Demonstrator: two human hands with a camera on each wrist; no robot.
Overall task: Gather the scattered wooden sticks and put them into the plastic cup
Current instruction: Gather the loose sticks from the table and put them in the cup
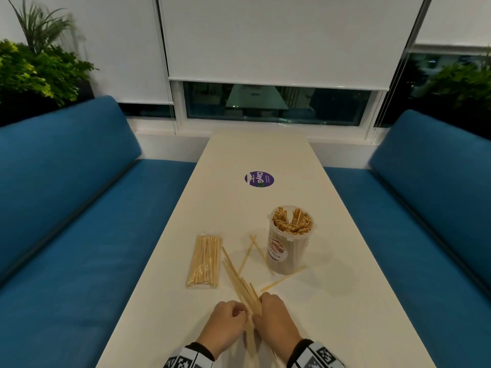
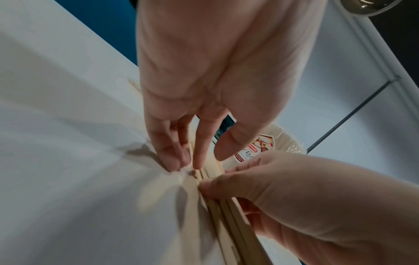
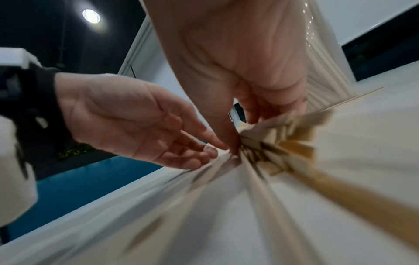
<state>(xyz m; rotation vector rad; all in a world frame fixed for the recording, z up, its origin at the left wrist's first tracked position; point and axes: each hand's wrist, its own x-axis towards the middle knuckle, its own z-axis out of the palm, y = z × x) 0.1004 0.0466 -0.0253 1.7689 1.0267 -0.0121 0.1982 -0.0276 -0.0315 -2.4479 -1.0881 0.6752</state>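
Note:
A clear plastic cup (image 1: 291, 241), packed with upright wooden sticks, stands on the white table (image 1: 332, 301) right of centre. My right hand (image 1: 275, 318) grips a bundle of sticks (image 1: 240, 284) near the front edge, thumb and fingers curled round it (image 3: 267, 107). My left hand (image 1: 228, 322) sits just left of the bundle, its fingertips (image 2: 179, 163) touching the sticks' edge on the table, thumb apart. Three loose sticks lie flat by the cup: two crossed (image 1: 251, 252) to its left, one (image 1: 283, 278) in front of it.
A sealed clear packet of sticks (image 1: 204, 261) lies left of the bundle. A purple round sticker (image 1: 259, 179) sits farther up the table. Blue bench seats (image 1: 93, 235) flank both long sides, with a window and blinds at the far end.

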